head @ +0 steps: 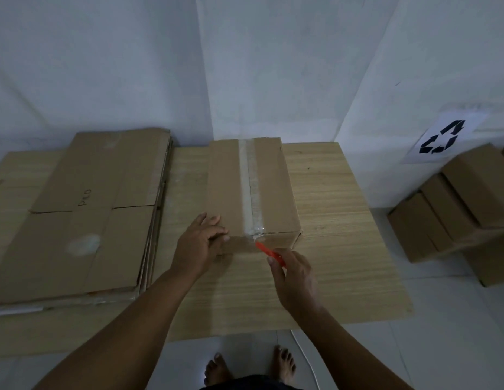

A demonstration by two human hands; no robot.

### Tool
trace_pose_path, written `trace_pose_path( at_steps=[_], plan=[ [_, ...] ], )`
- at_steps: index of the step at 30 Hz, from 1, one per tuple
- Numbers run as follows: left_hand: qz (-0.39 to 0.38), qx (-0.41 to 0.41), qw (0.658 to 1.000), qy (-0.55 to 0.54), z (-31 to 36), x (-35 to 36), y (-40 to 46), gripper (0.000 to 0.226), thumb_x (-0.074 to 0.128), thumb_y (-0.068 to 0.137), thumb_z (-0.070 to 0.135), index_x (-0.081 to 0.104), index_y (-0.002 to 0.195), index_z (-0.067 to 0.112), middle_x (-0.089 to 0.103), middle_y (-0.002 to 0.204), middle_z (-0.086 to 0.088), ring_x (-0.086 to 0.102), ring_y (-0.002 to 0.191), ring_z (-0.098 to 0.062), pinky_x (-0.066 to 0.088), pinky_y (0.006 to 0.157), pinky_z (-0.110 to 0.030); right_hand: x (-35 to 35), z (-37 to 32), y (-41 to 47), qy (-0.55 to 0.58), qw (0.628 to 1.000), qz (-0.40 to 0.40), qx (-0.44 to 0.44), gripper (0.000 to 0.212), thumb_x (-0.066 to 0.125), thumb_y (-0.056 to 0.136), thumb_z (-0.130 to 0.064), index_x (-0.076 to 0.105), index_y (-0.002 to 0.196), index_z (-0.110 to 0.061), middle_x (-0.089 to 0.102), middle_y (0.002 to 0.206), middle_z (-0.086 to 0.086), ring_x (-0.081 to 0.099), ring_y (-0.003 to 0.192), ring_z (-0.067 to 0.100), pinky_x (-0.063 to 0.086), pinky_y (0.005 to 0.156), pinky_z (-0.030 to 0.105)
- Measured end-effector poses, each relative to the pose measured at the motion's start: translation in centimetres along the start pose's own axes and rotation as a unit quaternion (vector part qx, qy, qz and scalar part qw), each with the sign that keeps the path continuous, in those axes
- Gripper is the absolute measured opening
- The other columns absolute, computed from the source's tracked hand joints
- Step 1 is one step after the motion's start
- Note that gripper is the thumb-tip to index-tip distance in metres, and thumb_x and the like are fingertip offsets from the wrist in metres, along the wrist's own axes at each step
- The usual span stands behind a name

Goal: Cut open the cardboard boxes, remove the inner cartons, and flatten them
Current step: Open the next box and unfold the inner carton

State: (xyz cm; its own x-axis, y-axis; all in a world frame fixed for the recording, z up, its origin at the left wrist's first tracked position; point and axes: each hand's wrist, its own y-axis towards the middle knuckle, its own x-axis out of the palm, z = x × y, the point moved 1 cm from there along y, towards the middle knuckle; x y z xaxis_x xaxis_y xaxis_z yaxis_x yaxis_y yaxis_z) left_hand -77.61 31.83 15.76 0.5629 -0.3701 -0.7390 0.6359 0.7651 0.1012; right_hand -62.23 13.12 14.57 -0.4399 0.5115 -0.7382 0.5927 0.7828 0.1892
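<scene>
Far left on the wooden table (343,209), a stack of flattened cardboard (84,215) lay flat, "PILD" handwritten on the top sheet, with a pale scuffed patch near its front. The stack's right edge sat near the sealed box but apart from it.

Centre: one sealed cardboard box (253,190) stood on the table, long axis running away from the person, with a strip of clear tape (250,187) down the middle seam from far edge to near edge. Flaps were closed.

The left hand (201,243) rested on the box's near-left top corner, fingers bent over the edge and pressing down, thumb on the near face; it steadied rather than wrapped the box.

The right hand (294,277) gripped a red cutter (269,251), thumb and fingers pinched round the handle. The cutter's tip touched the near end of the tape where it folded over the box's front edge. I could not tell if the tape was cut yet.

Bottom centre: bare feet on a pale tiled floor, a white cable (304,358) beside the right foot.

Far right, off the table: a pile of uncut boxes (456,209), tilted and leaning against each other, below a recycling sign (443,139) on the white wall.
</scene>
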Motion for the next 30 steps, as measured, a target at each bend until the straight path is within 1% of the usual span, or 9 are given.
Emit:
trace_pose_path(
  at_steps=[3,10,14,17,21,22,24,26,30],
  plan=[
    [0.017,0.004,0.999,0.026,0.6,0.3,-0.2,0.01,0.07,0.092,0.027,0.076,0.095,0.02,0.064,0.133,-0.006,0.041,0.142,-0.032,0.043,0.106,-0.042,0.4,-0.3,0.1,-0.035,0.999,-0.007,-0.016,0.023,0.056,0.098,-0.036,0.069,0.105,-0.02,0.064,0.082,-0.005,0.054,0.074,0.011,0.039,0.061,0.021],
    [0.037,-0.002,0.996,0.076,1.0,0.7,-0.3,0.04,0.036,0.09,0.048,0.068,0.087,0.023,0.066,0.132,0.0,0.047,0.138,-0.033,0.049,0.093,-0.04,0.6,-1.1,0.5,-0.055,0.998,-0.021,-0.009,0.018,0.06,0.098,-0.033,0.07,0.108,-0.022,0.06,0.081,-0.006,0.053,0.073,0.011,0.045,0.061,0.026],
    [0.033,-0.002,0.996,0.081,1.1,0.7,-0.2,0.04,0.035,0.091,0.047,0.067,0.089,0.023,0.065,0.133,-0.001,0.046,0.138,-0.033,0.051,0.092,-0.043,0.3,-1.7,0.7,-0.06,0.998,-0.025,0.002,0.021,0.056,0.099,-0.035,0.069,0.109,-0.022,0.062,0.081,-0.005,0.059,0.069,0.013,0.055,0.061,0.036],
    [0.035,-0.012,0.997,0.072,1.2,0.8,-0.5,0.032,0.042,0.09,0.045,0.067,0.087,0.024,0.065,0.133,0.0,0.044,0.14,-0.03,0.049,0.097,-0.044,-0.1,-2.6,0.7,-0.09,0.995,-0.038,-0.02,0.025,0.053,0.101,-0.035,0.065,0.121,-0.026,0.067,0.085,-0.004,0.063,0.067,0.015,0.056,0.06,0.032],
    [0.095,0.005,0.993,0.065,2.1,0.1,0.6,0.033,0.047,0.093,0.035,0.07,0.106,0.016,0.07,0.114,-0.002,0.059,0.116,-0.027,0.048,0.097,-0.042,-0.4,-4.0,0.9,-0.131,0.989,-0.057,-0.038,0.038,0.049,0.103,-0.034,0.052,0.141,-0.039,0.068,0.089,-0.001,0.065,0.069,0.019,0.049,0.06,0.03],
    [0.073,0.006,0.994,0.079,1.9,0.4,1.1,0.042,0.043,0.096,0.037,0.065,0.123,0.014,0.065,0.126,-0.006,0.056,0.122,-0.027,0.044,0.104,-0.043,-0.4,-4.1,1.1,-0.131,0.989,-0.064,-0.034,0.04,0.047,0.104,-0.034,0.049,0.143,-0.04,0.069,0.091,0.0,0.065,0.07,0.019,0.05,0.061,0.031],
    [-0.019,-0.03,0.993,0.113,1.2,1.3,1.6,0.065,0.023,0.1,0.051,0.034,0.153,0.016,0.031,0.16,-0.008,0.027,0.148,-0.029,0.025,0.119,-0.048,-0.5,-4.4,1.2,-0.137,0.987,-0.07,-0.037,0.042,0.045,0.105,-0.032,0.045,0.145,-0.04,0.068,0.091,0.0,0.065,0.069,0.018,0.055,0.061,0.033],
    [-0.063,-0.062,0.988,0.13,0.3,2.3,1.6,0.07,0.009,0.099,0.058,0.013,0.159,0.021,0.002,0.168,-0.003,0.002,0.154,-0.028,0.013,0.122,-0.053,-0.4,-4.7,1.2,-0.143,0.987,-0.057,-0.046,0.042,0.048,0.104,-0.029,0.047,0.145,-0.039,0.068,0.088,0.001,0.065,0.066,0.017,0.055,0.058,0.033],
    [-0.073,-0.067,0.983,0.152,0.9,2.3,1.3,0.06,0.016,0.105,0.048,0.004,0.16,0.024,-0.009,0.167,0.002,-0.009,0.153,-0.027,0.003,0.124,-0.051,-0.6,-3.9,1.4,-0.162,0.986,-0.026,-0.038,0.039,0.059,0.099,-0.026,0.058,0.137,-0.035,0.067,0.076,0.002,0.061,0.054,0.016,0.05,0.05,0.029]
  ],
)
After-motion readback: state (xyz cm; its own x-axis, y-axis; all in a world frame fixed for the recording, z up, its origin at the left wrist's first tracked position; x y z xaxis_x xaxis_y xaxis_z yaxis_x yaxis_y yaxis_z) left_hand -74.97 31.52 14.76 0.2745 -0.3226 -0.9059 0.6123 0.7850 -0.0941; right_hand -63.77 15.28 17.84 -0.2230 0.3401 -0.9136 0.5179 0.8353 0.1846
